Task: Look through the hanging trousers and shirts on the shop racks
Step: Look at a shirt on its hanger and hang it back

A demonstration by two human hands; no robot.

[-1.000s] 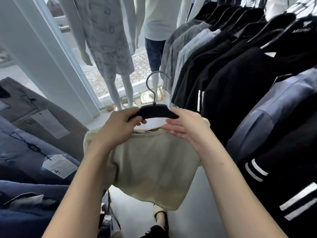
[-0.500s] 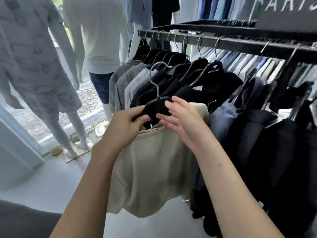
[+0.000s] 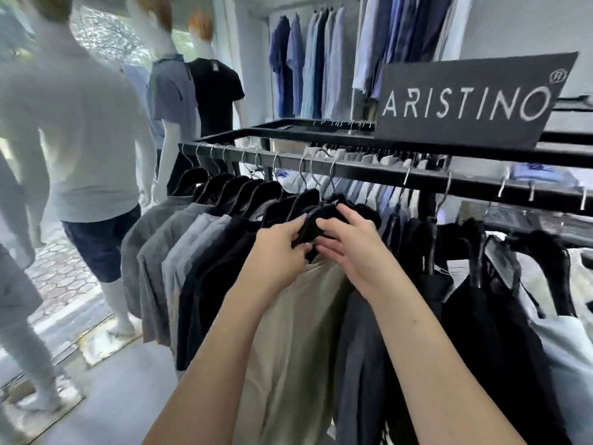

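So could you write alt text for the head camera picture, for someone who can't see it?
Two bare hands, the left hand and the right hand, grip the black hanger of a beige shirt at a black metal clothes rack full of grey and black tops. A dark sign reads ARISTINO; dressed mannequins stand left.

beige shirt (image 3: 298,332), black hanger (image 3: 316,224), black rack (image 3: 369,170)

One head-worn wide-angle view, facing forward and slightly down along both forearms. Close to the black rack rail (image 3: 353,170); left hand (image 3: 282,248) and right hand (image 3: 349,242) sit mid-frame, near the lens. Mannequins (image 3: 80,123) at left, brand sign (image 3: 465,101) upper right, wall shirts (image 3: 308,65) farther back. Edges bend and blur.
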